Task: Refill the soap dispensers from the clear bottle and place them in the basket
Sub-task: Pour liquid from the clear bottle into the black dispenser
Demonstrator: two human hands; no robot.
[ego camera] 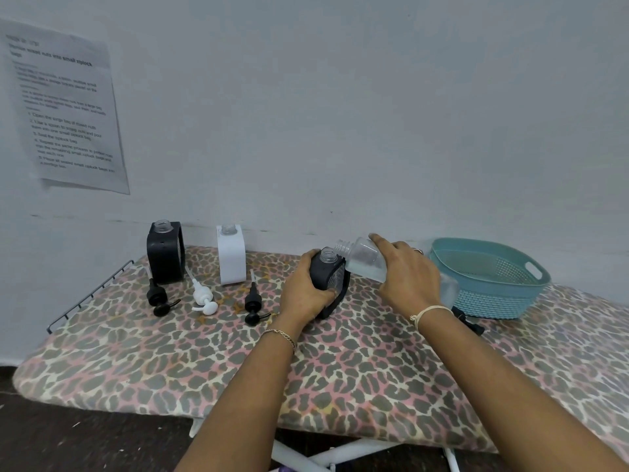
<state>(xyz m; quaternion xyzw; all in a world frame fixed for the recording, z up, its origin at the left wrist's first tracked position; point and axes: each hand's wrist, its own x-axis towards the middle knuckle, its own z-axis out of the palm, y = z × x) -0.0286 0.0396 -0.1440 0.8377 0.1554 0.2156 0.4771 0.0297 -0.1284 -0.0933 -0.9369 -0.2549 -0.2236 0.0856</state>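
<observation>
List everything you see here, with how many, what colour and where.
dispensers: three, two black, one white; black and white at back left, other black held mid-board
pump heads: three, two black, one white; lying in front of them
clear bottle: one, see-through; tilted toward the held dispenser's neck
basket: one, teal; board's right
ironing board: one, leopard print; under everything
paper sheet: one, white; wall, left
left hand: grips black dispenser
right hand: holds clear bottle

printed sheet (64, 107) on wall (340, 97) | leopard-print ironing board (204, 362) | wire rack (92, 294) at left end
</observation>
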